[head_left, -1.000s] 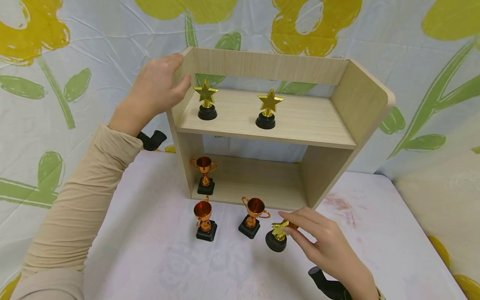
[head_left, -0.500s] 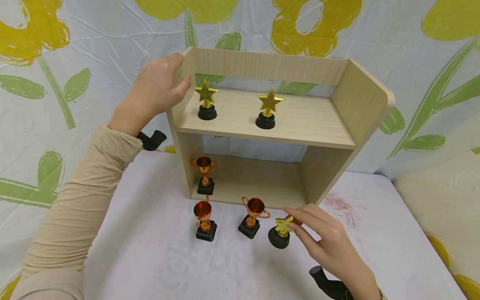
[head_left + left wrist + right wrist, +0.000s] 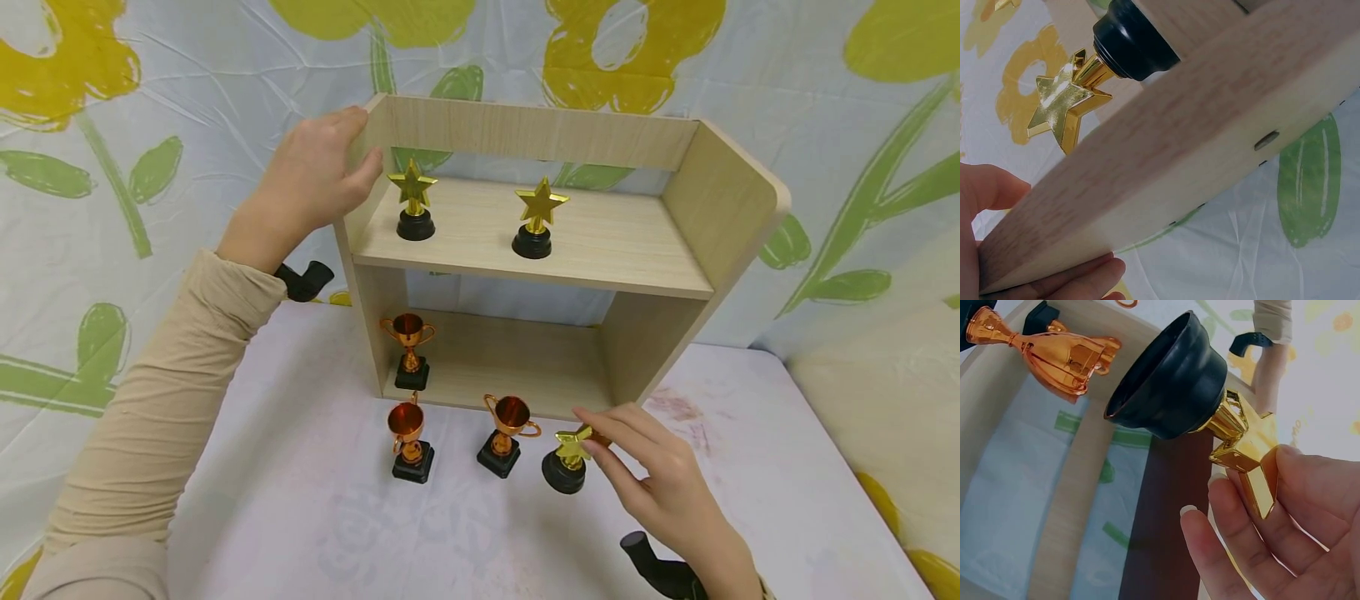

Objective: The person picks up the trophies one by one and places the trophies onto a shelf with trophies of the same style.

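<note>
My right hand (image 3: 663, 475) pinches a gold star trophy (image 3: 573, 446) by its star, thumb on one side and fingers on the other. Its round black base tilts down to the left, and the right wrist view shows the base's hollow underside. My left hand (image 3: 311, 171) holds the left side panel of a two-level wooden shelf (image 3: 547, 129). In the left wrist view the thumb lies on the panel's inner face and the fingers (image 3: 1088, 281) on its outer face. Two more star trophies, a left one (image 3: 414, 200) and a middle one (image 3: 538, 217), stand on the upper level.
One copper cup trophy (image 3: 409, 350) stands at the left of the lower level. Two others, a left cup trophy (image 3: 408, 437) and a right cup trophy (image 3: 506, 433), stand on the white-covered table (image 3: 300, 500) before the shelf. A flower-patterned cloth (image 3: 225, 75) hangs behind.
My right hand has moved slightly right and toward the shelf, carrying the star trophy with it. My left hand and the other trophies have stayed put.
</note>
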`<state>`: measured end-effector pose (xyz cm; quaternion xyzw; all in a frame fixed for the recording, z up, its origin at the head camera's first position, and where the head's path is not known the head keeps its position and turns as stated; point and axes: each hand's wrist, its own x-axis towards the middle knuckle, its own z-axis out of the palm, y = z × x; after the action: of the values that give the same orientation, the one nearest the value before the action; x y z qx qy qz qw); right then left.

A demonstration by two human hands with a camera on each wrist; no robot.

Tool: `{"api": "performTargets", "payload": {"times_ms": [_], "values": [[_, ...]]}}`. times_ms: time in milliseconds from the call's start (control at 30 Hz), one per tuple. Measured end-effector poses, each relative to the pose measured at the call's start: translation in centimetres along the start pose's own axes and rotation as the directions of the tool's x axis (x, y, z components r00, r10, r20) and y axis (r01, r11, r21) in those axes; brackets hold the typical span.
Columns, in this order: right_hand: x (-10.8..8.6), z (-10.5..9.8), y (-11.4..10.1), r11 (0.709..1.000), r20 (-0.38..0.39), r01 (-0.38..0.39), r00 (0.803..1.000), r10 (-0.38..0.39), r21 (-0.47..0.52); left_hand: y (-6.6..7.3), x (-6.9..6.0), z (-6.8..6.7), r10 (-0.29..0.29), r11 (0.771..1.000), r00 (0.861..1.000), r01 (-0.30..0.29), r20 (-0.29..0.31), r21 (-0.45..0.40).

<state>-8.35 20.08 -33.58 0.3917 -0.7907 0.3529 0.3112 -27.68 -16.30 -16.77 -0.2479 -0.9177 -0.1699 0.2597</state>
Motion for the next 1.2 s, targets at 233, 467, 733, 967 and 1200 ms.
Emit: {"api": "performTargets", "payload": {"times_ms": [233, 467, 733, 967, 1200], "values": [[0.1, 0.0, 0.1, 1.0, -0.016, -0.008, 1.0, 0.008, -0.02, 0.0, 0.0, 0.1, 0.001, 1.0, 1.0, -0.001, -0.001, -0.003], [0.3, -0.2, 0.2, 0.999, -0.024, -0.005, 1.0, 0.005, -0.035, 0.0, 0.1, 0.2, 0.001, 1.0, 1.0, -0.001, -0.003, -0.006], [0.7, -0.6, 0.2, 0.999, -0.035, 0.019, 0.999, -0.02, -0.048, 0.0, 0.1, 0.1, 0.001, 1.0, 1.0, -0.001, 0.001, -0.006], [1.4, -0.9, 0.2, 0.998, -0.052, 0.047, 0.997, -0.049, -0.045, 0.1, 0.1, 0.3, 0.013, 1.0, 1.0, -0.013, -0.009, -0.006], [2.1, -1.1, 0.2, 0.996, -0.082, 0.074, 0.994, -0.079, -0.054, 0.0, 0.1, 0.2, -0.005, 1.0, 1.0, 0.005, 0.006, -0.016]]}}
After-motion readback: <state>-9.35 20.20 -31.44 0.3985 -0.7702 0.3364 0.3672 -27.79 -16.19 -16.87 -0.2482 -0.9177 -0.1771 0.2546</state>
